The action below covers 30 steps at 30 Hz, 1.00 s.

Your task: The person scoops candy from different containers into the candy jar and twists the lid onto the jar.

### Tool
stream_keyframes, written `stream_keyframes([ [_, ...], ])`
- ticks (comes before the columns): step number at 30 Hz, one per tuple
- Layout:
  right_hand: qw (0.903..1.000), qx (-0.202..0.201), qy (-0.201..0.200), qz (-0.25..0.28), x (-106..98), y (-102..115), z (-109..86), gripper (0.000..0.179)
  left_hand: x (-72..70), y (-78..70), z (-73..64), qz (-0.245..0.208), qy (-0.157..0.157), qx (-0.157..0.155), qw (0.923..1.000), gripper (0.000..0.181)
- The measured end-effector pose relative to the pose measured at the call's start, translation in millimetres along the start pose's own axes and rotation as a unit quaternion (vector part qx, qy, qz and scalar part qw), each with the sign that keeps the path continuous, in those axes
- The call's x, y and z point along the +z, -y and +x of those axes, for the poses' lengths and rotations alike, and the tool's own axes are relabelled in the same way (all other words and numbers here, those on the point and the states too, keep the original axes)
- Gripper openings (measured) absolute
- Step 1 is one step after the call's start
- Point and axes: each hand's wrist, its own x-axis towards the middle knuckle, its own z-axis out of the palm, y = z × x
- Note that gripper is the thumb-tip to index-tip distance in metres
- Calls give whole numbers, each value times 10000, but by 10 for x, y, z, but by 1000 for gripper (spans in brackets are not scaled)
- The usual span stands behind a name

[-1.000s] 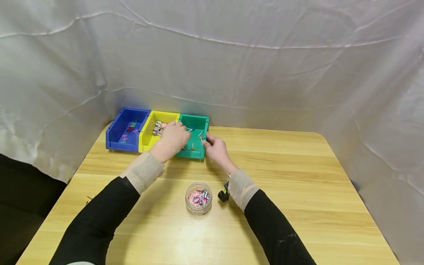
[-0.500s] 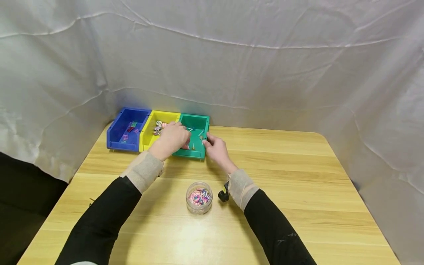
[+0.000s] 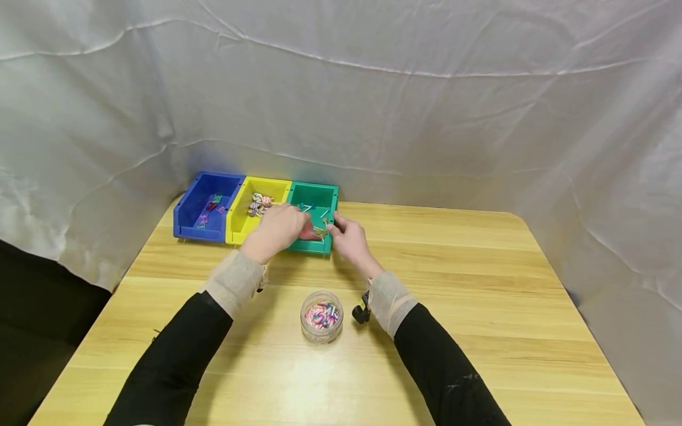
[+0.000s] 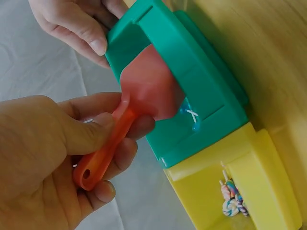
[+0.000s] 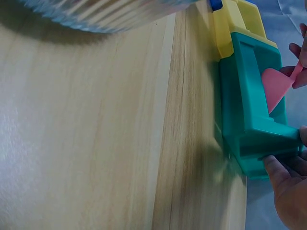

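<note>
My left hand (image 3: 277,232) grips a small red scoop (image 4: 146,88) by its handle. The scoop's blade is down inside the green bin (image 4: 211,91), among tiny lollipop-shaped pieces (image 3: 325,214) with white sticks. Some of those pieces lie near the blade; whether any rest on it is unclear. At the bin's right side, my right hand (image 3: 351,241) pinches the wall between thumb and fingers. Left of the green bin stands the yellow bin (image 4: 273,191), holding swirled lollipop charms (image 4: 231,199).
A blue bin (image 3: 199,234) with small translucent coloured pieces (image 3: 211,207) stands at the row's left end. In front, a clear round jar (image 3: 321,338) of colourful charms sits between my forearms. Grey cloth (image 3: 426,136) hangs behind the wooden table (image 3: 469,284).
My left hand has shifted slightly right and toward me inside the green bin, and the scoop's blade has come into view beside the lollipop pieces. The right hand has kept its place.
</note>
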Motion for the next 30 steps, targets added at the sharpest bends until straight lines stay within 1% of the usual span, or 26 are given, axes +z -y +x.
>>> stream_keyframes([
  [7, 10000, 20, 58, -14, -11, 21, -10, 47, 90, -20, 5, -473, 51, -168, 9987, 16],
  [12, 10000, 37, 68, 7, -13, 23, -12, 47, 124, -5, 16, -668, -43, -250, 9974, 20],
  [15, 10000, 20, 57, 2, -3, 23, -8, 46, 136, 11, 15, -733, -88, -224, 9970, 22],
  [21, 9999, 51, 86, 120, 24, 15, -7, 46, 133, 45, -14, -897, 14, -133, 9959, 26],
  [25, 9999, 57, 86, 116, 18, 17, -13, 46, 136, 45, -15, -888, -83, -64, 9960, 24],
  [27, 10000, 6, 68, 61, 13, 23, -15, 46, 139, 38, -6, -860, -144, -88, 9962, 23],
  [30, 10000, -52, 67, 15, 7, 27, -14, 46, 146, 21, 12, -850, -110, -236, 9960, 26],
])
